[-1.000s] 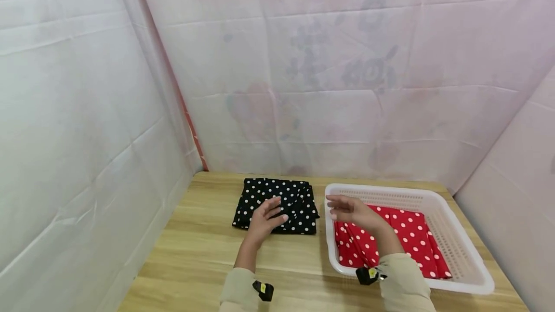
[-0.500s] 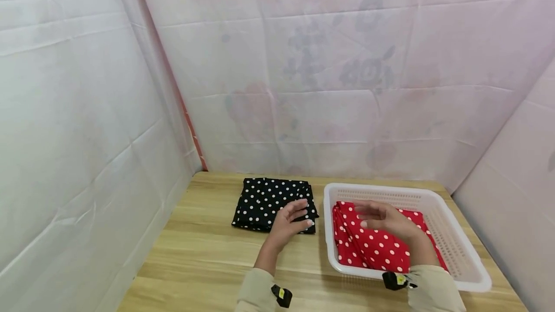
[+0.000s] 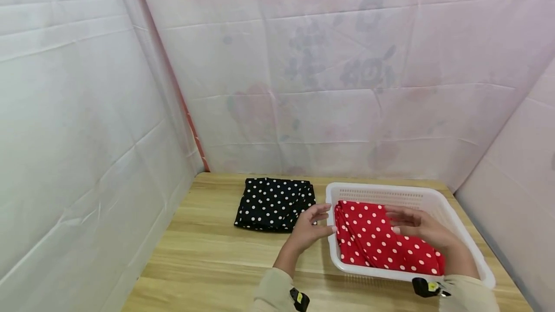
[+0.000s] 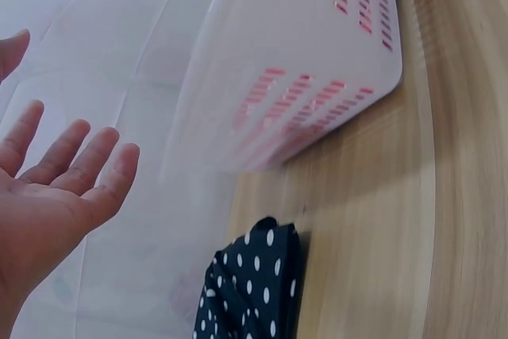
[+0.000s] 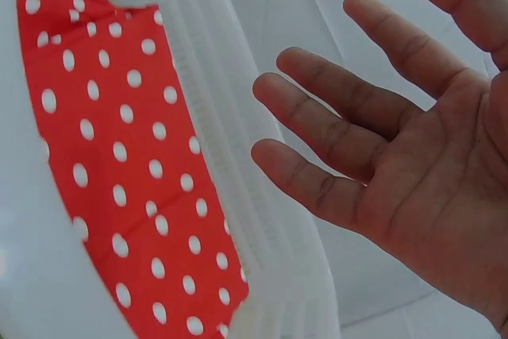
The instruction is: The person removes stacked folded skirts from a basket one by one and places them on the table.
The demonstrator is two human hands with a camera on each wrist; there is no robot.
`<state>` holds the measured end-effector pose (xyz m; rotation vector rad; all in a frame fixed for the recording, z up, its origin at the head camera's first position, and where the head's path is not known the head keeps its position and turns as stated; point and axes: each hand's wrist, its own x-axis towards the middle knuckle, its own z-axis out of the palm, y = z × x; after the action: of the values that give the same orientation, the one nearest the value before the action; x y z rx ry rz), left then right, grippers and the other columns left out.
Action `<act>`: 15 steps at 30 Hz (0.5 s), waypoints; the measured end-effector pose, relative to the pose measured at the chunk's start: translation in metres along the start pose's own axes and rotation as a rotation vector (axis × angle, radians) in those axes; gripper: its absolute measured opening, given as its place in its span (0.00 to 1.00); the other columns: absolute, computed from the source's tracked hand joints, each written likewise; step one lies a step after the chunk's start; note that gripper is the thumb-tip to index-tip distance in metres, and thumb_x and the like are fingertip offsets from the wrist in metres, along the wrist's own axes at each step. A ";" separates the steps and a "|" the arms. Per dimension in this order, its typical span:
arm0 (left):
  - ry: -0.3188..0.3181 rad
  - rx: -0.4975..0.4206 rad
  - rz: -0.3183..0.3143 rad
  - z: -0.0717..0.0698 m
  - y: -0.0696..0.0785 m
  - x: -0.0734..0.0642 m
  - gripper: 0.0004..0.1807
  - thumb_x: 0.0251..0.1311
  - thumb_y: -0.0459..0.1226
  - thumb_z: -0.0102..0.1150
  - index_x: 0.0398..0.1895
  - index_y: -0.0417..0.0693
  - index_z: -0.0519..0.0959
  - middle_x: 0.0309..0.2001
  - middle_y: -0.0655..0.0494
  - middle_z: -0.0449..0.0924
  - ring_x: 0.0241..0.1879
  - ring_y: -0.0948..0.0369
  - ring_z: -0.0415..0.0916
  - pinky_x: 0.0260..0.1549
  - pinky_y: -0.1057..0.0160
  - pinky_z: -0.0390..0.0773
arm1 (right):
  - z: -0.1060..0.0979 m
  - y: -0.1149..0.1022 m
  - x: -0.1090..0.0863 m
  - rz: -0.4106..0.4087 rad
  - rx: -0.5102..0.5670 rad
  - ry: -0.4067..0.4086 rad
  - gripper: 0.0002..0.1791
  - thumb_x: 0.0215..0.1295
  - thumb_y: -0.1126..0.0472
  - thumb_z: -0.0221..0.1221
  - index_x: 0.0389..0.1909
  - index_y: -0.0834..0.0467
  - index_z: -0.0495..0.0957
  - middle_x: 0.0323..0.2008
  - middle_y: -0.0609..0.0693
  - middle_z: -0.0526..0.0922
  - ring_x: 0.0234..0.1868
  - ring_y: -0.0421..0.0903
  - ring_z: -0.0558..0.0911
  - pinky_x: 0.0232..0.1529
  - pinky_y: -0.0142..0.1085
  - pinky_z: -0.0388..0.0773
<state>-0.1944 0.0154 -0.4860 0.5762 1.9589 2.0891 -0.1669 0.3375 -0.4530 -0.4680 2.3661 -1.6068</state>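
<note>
A folded red cloth with white dots (image 3: 373, 240) lies inside a white plastic basket (image 3: 470, 249). Above the cloth hovers my right hand (image 3: 422, 227), its fingers spread loosely and holding nothing; the right wrist view shows the bare palm (image 5: 429, 156) over the basket. My left hand (image 3: 305, 227) is in the air by the basket's left rim, between the basket and a folded black cloth with white dots (image 3: 275, 203). In the left wrist view that hand's fingers (image 4: 99, 152) are relaxed and hold nothing. Whether the left fingertips touch the rim cannot be told from the head view.
Both cloths and the basket are on a light wooden table (image 3: 208, 254). White sheet walls (image 3: 325, 110) close off the back and both sides. The basket stands near the table's right edge, with the black cloth to its left.
Both hands have moved to the right, the left from over the black cloth to the basket's left rim, the right further across the red cloth. Cloths and basket stay in place.
</note>
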 end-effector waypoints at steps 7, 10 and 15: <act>-0.027 0.002 -0.064 0.019 -0.001 0.005 0.26 0.49 0.35 0.67 0.55 0.58 0.75 0.53 0.63 0.72 0.53 0.59 0.69 0.42 0.65 0.76 | -0.015 0.009 -0.012 0.019 0.034 -0.024 0.27 0.64 0.65 0.55 0.63 0.67 0.62 0.52 0.39 0.73 0.51 0.34 0.74 0.45 0.37 0.76; -0.028 0.012 -0.097 0.030 -0.003 0.008 0.25 0.49 0.35 0.67 0.52 0.61 0.76 0.52 0.65 0.71 0.53 0.61 0.69 0.41 0.66 0.76 | -0.023 0.015 -0.018 0.028 0.042 -0.029 0.27 0.66 0.65 0.54 0.65 0.64 0.61 0.52 0.37 0.73 0.50 0.32 0.73 0.44 0.37 0.76; -0.004 0.045 -0.153 0.048 -0.006 0.015 0.23 0.49 0.38 0.67 0.51 0.64 0.76 0.50 0.68 0.70 0.55 0.58 0.67 0.42 0.65 0.75 | -0.041 0.029 -0.024 0.006 0.088 -0.036 0.23 0.68 0.68 0.49 0.64 0.56 0.65 0.51 0.34 0.75 0.49 0.33 0.75 0.43 0.36 0.76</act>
<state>-0.1883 0.0660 -0.4881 0.4230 1.9857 1.9551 -0.1639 0.3917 -0.4642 -0.4671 2.2574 -1.6775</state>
